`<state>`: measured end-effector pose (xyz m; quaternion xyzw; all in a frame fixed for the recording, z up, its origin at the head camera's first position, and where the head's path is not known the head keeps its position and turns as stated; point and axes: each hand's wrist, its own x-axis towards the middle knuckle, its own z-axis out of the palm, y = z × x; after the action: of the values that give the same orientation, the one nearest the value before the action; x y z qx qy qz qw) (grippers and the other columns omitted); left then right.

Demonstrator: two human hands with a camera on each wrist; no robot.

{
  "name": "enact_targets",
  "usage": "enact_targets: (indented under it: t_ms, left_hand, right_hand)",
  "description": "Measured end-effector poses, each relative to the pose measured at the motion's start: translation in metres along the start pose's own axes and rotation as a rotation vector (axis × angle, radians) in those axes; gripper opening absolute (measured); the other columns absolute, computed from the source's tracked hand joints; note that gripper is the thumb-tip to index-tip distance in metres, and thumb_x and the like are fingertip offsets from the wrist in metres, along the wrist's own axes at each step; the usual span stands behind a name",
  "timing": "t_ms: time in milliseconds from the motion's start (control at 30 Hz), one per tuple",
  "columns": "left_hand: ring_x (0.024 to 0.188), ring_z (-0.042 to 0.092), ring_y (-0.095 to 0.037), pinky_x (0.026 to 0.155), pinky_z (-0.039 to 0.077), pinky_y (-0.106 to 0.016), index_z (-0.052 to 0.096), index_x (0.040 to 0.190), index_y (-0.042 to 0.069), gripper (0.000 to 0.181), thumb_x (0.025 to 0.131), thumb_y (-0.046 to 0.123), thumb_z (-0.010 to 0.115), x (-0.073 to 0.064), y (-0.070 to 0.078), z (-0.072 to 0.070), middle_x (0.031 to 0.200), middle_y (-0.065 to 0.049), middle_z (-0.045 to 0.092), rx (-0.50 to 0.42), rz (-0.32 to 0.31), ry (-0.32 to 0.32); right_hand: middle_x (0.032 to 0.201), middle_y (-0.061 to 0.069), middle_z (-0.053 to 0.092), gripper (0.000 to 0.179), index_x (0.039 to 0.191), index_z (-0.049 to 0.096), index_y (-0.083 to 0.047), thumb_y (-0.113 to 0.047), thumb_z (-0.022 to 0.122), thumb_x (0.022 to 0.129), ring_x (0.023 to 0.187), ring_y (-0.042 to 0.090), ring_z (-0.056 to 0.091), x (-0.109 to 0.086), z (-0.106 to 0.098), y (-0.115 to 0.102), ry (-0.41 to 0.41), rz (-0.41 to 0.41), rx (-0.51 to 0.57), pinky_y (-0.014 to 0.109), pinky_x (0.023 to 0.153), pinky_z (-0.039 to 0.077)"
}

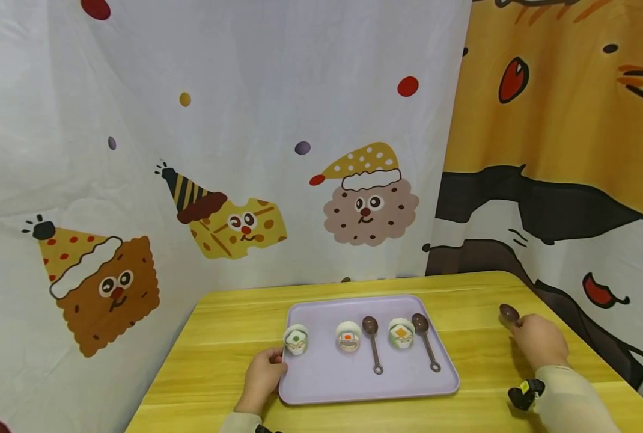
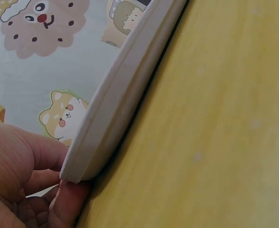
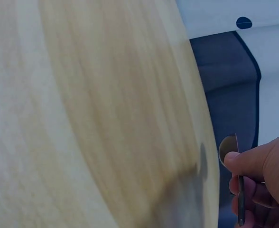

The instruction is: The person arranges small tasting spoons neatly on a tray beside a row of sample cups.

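My left hand (image 1: 264,379) grips the left rim of a light purple tray (image 1: 321,382); in the left wrist view the tray's edge (image 2: 116,95) sits between the thumb and fingers. To the right of the tray, my right hand (image 1: 540,341) pinches a small brown spoon (image 1: 509,313) near its bowl; in the right wrist view its handle (image 3: 241,202) runs down past the fingers. Two more brown spoons, one near the middle (image 1: 370,325) and one at the right (image 1: 420,323), lie on the tray.
Three small white cup-like pieces stand in a row on the tray: a green-marked one (image 1: 297,339), an orange-marked one (image 1: 348,336) and a yellow-marked one (image 1: 401,333). The yellow wood-grain table (image 1: 478,337) meets a cartoon-printed curtain (image 1: 267,120) at the back.
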<state>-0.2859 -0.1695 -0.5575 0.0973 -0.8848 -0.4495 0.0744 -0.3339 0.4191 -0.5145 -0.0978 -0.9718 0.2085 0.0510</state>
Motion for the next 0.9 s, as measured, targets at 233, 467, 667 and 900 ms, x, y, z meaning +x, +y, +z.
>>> enact_targets:
  t_ms: [233, 467, 667, 900]
  left_hand:
    - [0.081, 0.058, -0.017, 0.072, 0.049, -0.034, 0.074, 0.108, -0.002, 0.035, 0.074, 0.004, 0.069, 0.0, -0.002, -0.001, 0.087, 0.0, 0.065, 0.001, 0.008, 0.007]
    - [0.082, 0.059, -0.017, 0.073, 0.049, -0.035, 0.074, 0.108, -0.002, 0.035, 0.074, 0.005, 0.069, -0.001, -0.001, -0.002, 0.088, -0.001, 0.066, 0.009, 0.012, 0.009]
    - [0.083, 0.059, -0.018, 0.073, 0.049, -0.035, 0.074, 0.109, -0.001, 0.035, 0.075, 0.005, 0.069, 0.0, -0.001, -0.001, 0.088, -0.001, 0.066, 0.006, 0.002, 0.003]
    - [0.083, 0.06, -0.019, 0.073, 0.049, -0.036, 0.074, 0.109, -0.002, 0.035, 0.076, 0.005, 0.07, 0.0, 0.0, 0.0, 0.089, -0.001, 0.066, 0.003, -0.006, 0.0]
  right_hand:
    - [0.079, 0.018, 0.066, 0.027, 0.094, 0.07, 0.008, -0.018, 0.062, 0.095, 0.064, 0.028, 0.054, -0.003, -0.008, -0.009, 0.043, -0.018, -0.002, 0.044, 0.055, 0.045]
    - [0.074, 0.014, 0.062, 0.027, 0.094, 0.069, 0.01, -0.017, 0.064, 0.094, 0.063, 0.028, 0.051, -0.005, -0.011, -0.016, 0.04, -0.014, 0.018, 0.041, 0.057, 0.042]
    - [0.071, 0.011, 0.059, 0.026, 0.091, 0.069, 0.008, -0.018, 0.064, 0.094, 0.064, 0.027, 0.05, -0.008, -0.009, -0.023, 0.03, -0.018, 0.04, 0.039, 0.057, 0.039]
    - [0.067, 0.008, 0.058, 0.024, 0.092, 0.069, 0.007, -0.016, 0.062, 0.094, 0.063, 0.024, 0.051, -0.01, -0.006, -0.038, 0.048, -0.028, 0.037, 0.035, 0.054, 0.039]
